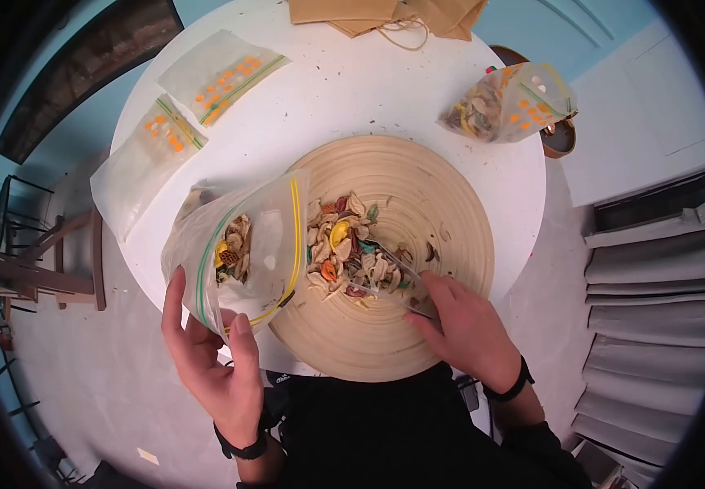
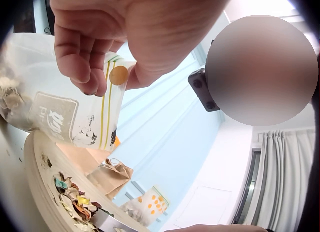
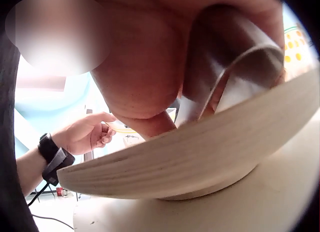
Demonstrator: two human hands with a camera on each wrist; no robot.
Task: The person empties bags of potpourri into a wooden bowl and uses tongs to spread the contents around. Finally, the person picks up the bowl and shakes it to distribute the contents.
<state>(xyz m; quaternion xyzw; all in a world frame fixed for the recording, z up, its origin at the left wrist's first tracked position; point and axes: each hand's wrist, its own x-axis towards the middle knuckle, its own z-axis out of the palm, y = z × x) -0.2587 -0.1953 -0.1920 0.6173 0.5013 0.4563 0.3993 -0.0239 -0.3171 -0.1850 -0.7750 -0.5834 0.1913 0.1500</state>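
My left hand pinches the rim of a clear zip bag between thumb and fingers. The bag leans over the left edge of a round wooden plate, its mouth facing the plate, with dried potpourri inside. On the plate lies a pile of potpourri: pale petals, a yellow slice, and orange and green bits. In my right hand is a pair of metal tongs, gripped near the bend at the plate's right side. The tongs' tips reach into the pile.
Two flat zip bags with orange dots lie at the left of the white table. A filled zip bag sits at the back right, before a brown round container. Brown paper bags stand at the far edge.
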